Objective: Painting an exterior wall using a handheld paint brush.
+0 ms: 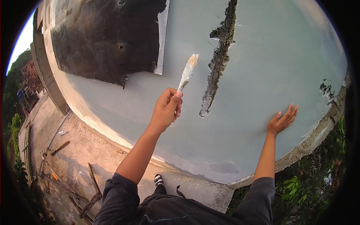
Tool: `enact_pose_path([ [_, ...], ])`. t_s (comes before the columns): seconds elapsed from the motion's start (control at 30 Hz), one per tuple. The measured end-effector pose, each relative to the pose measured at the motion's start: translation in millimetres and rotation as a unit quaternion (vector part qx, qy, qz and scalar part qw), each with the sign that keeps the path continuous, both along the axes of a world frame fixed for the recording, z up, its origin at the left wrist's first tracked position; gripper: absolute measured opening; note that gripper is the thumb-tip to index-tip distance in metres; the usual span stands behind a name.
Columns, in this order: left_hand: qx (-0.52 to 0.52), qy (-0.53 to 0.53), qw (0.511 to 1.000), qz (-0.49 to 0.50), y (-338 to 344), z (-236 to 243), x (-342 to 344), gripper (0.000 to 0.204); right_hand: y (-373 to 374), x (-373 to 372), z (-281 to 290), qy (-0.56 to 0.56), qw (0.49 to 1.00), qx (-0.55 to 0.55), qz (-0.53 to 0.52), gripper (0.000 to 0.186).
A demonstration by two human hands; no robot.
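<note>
My left hand is closed round the handle of a paintbrush, held upright with its pale bristles pointing up. White paint coats much of the brush. Behind it stands a pale grey-blue wall; I cannot tell whether the bristles touch it. Just right of the brush, a long rough crack runs down the wall, its dark inside laid bare. My right hand rests against the wall at the lower right, fingers stretched out and holding nothing.
A dark sheet with a torn edge covers the wall's upper left. Wooden sticks lie on the concrete floor at the lower left. A chipped patch marks the wall's right edge. Green plants grow beyond the ledge at the lower right.
</note>
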State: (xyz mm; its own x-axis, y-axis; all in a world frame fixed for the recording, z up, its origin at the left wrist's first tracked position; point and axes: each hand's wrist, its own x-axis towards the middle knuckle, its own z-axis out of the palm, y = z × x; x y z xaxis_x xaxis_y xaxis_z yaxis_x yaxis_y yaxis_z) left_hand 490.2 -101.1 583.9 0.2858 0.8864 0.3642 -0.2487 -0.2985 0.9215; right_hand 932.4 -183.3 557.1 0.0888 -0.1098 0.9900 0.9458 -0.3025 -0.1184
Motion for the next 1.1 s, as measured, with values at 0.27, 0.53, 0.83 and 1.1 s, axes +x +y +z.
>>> enact_pose_path([
  [0.27, 0.002, -0.015, 0.999, 0.033, 10, 9, 11, 0.024, -1, 0, 1, -0.007, 1.000, 0.001, 0.006, 0.057],
  [0.53, -0.067, -0.022, 0.998, 0.007, 17, 17, 27, 0.028, -1, 0, 1, -0.003, 1.000, -0.002, -0.002, 0.059],
  [0.83, -0.158, -0.012, 0.987, 0.007, 3, -33, 24, 0.027, -1, -2, 2, -0.005, 1.000, -0.001, 0.002, 0.056],
  [1.1, -0.123, -0.067, 0.990, -0.026, -8, -3, 13, 0.022, -1, -1, 1, 0.002, 1.000, 0.000, 0.001, 0.059],
])
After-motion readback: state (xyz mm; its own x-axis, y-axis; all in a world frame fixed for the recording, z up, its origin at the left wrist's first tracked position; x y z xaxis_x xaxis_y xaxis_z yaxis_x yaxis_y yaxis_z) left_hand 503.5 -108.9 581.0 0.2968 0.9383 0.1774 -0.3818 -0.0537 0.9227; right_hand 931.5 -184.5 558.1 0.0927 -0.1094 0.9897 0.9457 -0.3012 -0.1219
